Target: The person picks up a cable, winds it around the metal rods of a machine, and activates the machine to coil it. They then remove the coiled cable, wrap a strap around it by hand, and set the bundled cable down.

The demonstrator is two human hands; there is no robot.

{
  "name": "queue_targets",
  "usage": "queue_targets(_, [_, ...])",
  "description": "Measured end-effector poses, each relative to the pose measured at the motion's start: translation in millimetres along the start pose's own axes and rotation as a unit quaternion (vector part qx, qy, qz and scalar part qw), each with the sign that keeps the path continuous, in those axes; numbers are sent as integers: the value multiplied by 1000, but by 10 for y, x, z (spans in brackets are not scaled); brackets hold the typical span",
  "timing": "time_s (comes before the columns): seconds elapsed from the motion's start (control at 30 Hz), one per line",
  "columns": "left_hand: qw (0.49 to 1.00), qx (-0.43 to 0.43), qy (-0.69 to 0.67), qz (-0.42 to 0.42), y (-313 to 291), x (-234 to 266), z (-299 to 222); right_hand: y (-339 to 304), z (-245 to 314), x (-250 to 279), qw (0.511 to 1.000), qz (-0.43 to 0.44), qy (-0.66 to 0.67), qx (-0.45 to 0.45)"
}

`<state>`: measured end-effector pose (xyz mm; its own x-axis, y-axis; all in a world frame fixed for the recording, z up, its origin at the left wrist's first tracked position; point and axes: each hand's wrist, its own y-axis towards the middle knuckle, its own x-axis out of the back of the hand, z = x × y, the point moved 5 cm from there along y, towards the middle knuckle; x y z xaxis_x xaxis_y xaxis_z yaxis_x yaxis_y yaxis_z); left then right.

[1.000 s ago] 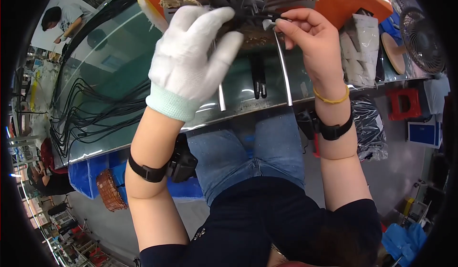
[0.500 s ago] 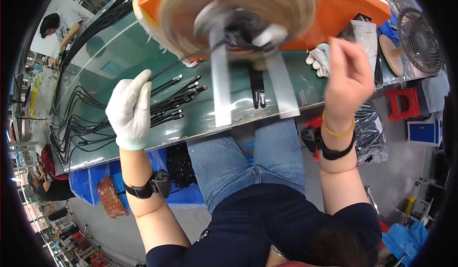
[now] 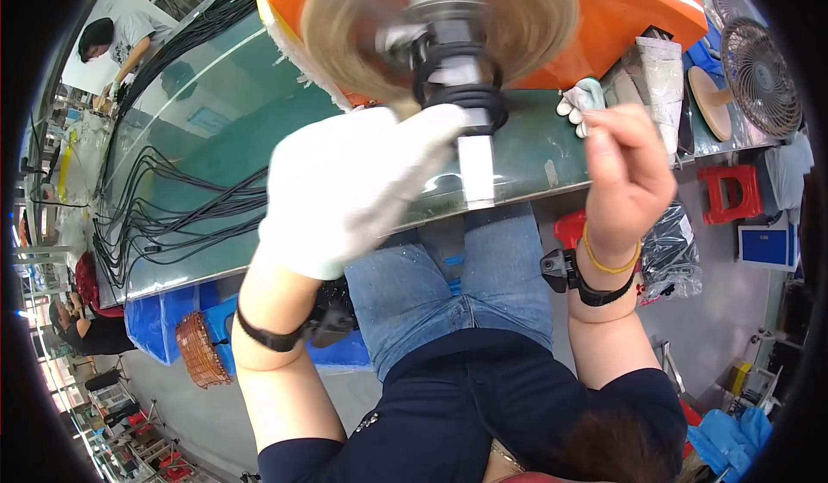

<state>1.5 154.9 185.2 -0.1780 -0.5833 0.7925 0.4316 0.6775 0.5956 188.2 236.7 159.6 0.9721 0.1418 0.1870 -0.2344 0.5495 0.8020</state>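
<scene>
A black cable coil (image 3: 470, 103) is wound on the hub of the turning wheel (image 3: 539, 26), which is smeared by motion. My left hand (image 3: 336, 185), in a white glove, reaches across the bench to the coil's lower edge. Its thumb and forefinger are closed on the black cable there, though glare hides the exact hold. Below the coil, a pale flat strip (image 3: 477, 172) hangs down over the bench. Bare, my right hand (image 3: 634, 181) is raised at the right with its fingers curled and thumb near forefinger; whatever is between them, if anything, cannot be made out.
Loose black cables (image 3: 190, 203) lie on the green bench (image 3: 224, 103) at the left, partly behind my left arm. An orange machine housing (image 3: 630, 26) stands behind the wheel. At the right are a white glove (image 3: 582, 103), wrapped packages (image 3: 651, 78), a fan (image 3: 759, 73) and a red stool (image 3: 729, 194).
My left hand has moved right, from the cable's trailing length up to the coil. The wheel has turned, bringing one strip to the middle. My right hand has dropped slightly.
</scene>
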Motion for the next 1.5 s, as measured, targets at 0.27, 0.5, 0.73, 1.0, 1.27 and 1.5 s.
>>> queue_targets(0.27, [951,108,-241,-159,-142,-259,-44,-70,-82,-342,991,136,13,0])
queue_targets(0.5, [312,404,-820,-259,-123,-1204,-644,-43,-29,-411,984,171,-26,50])
queue_targets(0.73, [93,412,-863,-277,292,-1331,-446,284,-389,-299,989,61,13,-135])
queue_targets(1.0, [233,477,-777,-337,157,-1318,-347,137,-553,-418,943,163,166,-237])
queue_targets(1.27, [470,203,-823,-246,-509,-1044,-856,-385,168,-34,969,213,103,-77])
queue_targets(1.5, [397,420,-811,94,-1330,-1377,-1188,-825,386,-607,944,296,66,132])
